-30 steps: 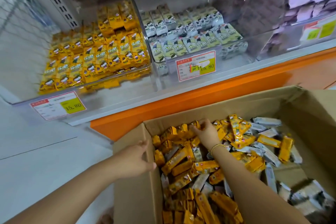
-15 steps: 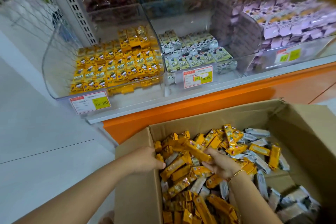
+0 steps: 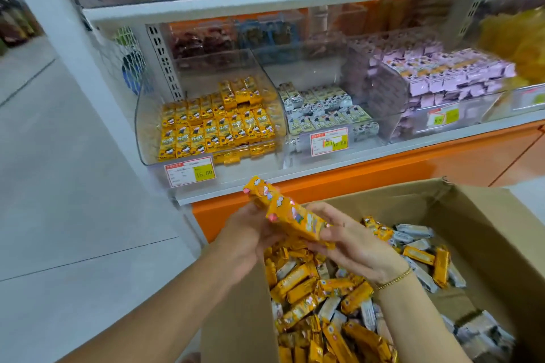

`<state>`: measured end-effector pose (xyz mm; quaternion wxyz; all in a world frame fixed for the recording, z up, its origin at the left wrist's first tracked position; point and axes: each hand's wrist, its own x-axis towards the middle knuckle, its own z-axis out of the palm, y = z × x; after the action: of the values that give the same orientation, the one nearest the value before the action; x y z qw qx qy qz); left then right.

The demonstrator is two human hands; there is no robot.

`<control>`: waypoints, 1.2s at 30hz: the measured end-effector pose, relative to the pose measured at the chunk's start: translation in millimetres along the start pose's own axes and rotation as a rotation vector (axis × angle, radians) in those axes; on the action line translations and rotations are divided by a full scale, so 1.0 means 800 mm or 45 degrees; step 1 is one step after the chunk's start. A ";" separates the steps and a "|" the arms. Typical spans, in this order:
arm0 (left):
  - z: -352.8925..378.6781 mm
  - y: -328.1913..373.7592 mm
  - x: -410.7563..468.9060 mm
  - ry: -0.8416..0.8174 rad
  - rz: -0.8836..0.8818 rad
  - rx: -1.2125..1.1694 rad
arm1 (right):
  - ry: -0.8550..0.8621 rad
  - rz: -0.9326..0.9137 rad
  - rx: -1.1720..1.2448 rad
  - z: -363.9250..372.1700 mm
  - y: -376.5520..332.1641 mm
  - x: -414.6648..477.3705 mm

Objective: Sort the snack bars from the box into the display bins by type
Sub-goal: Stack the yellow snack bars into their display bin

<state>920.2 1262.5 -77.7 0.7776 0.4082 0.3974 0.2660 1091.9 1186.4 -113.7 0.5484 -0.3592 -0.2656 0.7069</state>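
Bars now lifted from box, left grip and right grip clasping them.

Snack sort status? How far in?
Looks far from done. Done: the yellow bin and white bin already hold neat rows. In hand: left hand and right hand grip a few yellow bars above the box. Left: a large mixed pile of yellow and white bars in the box.
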 end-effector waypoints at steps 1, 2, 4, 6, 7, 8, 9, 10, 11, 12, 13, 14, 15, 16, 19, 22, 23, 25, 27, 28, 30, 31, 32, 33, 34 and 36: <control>0.001 0.007 -0.005 0.003 0.053 -0.051 | 0.017 -0.050 -0.097 0.012 -0.006 -0.002; 0.003 0.014 -0.009 0.000 0.090 -0.097 | 0.033 -0.099 -0.154 0.023 -0.010 -0.005; -0.001 0.026 -0.014 0.021 0.150 -0.171 | 0.071 -0.168 -0.179 0.036 -0.016 -0.006; -0.009 0.035 -0.016 0.060 0.186 -0.212 | 0.153 -0.241 -0.130 0.047 -0.020 -0.004; -0.014 0.037 -0.016 0.078 0.212 -0.185 | 0.211 -0.282 -0.039 0.053 -0.021 -0.002; -0.019 0.040 -0.016 0.089 0.236 -0.142 | 0.266 -0.325 0.083 0.058 -0.021 -0.001; -0.023 0.042 -0.016 0.088 0.260 -0.101 | 0.314 -0.374 0.206 0.064 -0.022 0.002; -0.026 0.045 -0.017 0.078 0.267 -0.082 | 0.364 -0.427 0.276 0.071 -0.024 0.006; -0.027 0.048 -0.018 0.053 0.264 -0.075 | 0.424 -0.465 0.245 0.082 -0.026 0.010; -0.026 0.052 -0.019 0.010 0.255 -0.072 | 0.476 -0.493 0.122 0.090 -0.028 0.016; -0.025 0.057 -0.019 -0.038 0.254 -0.077 | 0.508 -0.522 -0.020 0.097 -0.028 0.023; -0.024 0.064 -0.020 -0.082 0.265 -0.099 | 0.530 -0.554 -0.156 0.103 -0.027 0.030; -0.024 0.071 -0.020 -0.104 0.284 -0.128 | 0.552 -0.578 -0.277 0.109 -0.027 0.037; -0.026 0.078 -0.019 -0.100 0.303 -0.150 | 0.566 -0.606 -0.389 0.114 -0.027 0.044; -0.037 0.098 -0.014 -0.001 0.369 -0.134 | 0.580 -0.722 -0.772 0.123 -0.027 0.064; -0.046 0.111 -0.008 0.044 0.423 -0.096 | 0.481 -0.800 -1.224 0.138 -0.033 0.075; -0.049 0.115 -0.005 0.055 0.420 -0.119 | 0.474 -0.831 -1.409 0.143 -0.037 0.078; -0.054 0.123 0.000 0.076 0.419 -0.157 | 0.497 -0.914 -1.764 0.152 -0.047 0.085; -0.056 0.133 0.003 0.096 0.442 -0.173 | 0.491 -0.913 -1.894 0.160 -0.057 0.095; -0.057 0.139 0.004 0.102 0.460 -0.185 | 0.481 -0.915 -1.916 0.164 -0.061 0.101; -0.061 0.148 0.006 0.135 0.487 -0.200 | 0.503 -0.913 -1.936 0.172 -0.070 0.118; -0.063 0.151 0.005 0.169 0.489 -0.157 | 0.524 -0.886 -1.946 0.175 -0.075 0.130; -0.070 0.152 0.005 0.256 0.505 -0.002 | 0.557 -0.841 -1.960 0.177 -0.081 0.146; -0.081 0.150 0.007 0.409 0.554 0.317 | 0.607 -0.786 -1.974 0.177 -0.087 0.166; -0.094 0.147 0.007 0.588 0.607 0.746 | 0.663 -0.723 -1.982 0.177 -0.094 0.190; -0.115 0.140 0.000 0.769 0.621 1.470 | 0.745 -0.599 -1.973 0.176 -0.106 0.239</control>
<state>833.6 1360.3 -15.1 0.2096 0.7422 0.5711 0.2812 1002.0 1395.2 -5.3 0.3271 -0.7356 -0.5887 0.0731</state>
